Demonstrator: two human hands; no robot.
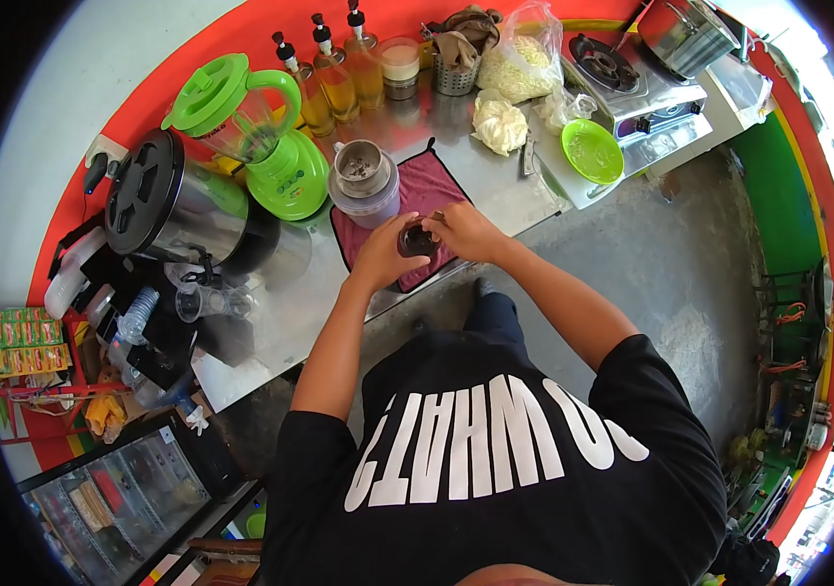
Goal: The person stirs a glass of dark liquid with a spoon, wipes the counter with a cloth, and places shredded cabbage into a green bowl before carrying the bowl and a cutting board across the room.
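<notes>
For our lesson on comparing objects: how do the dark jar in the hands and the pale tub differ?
The jar looks dark, the tub pale. The jar looks smaller than the tub. The jar is held between the left hand and right hand; the tub stands with a metal cup on top. Both look round.

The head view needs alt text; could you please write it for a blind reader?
A person's left hand and right hand hold a small dark container over a maroon cloth on a metal counter, near a green blender.
</notes>
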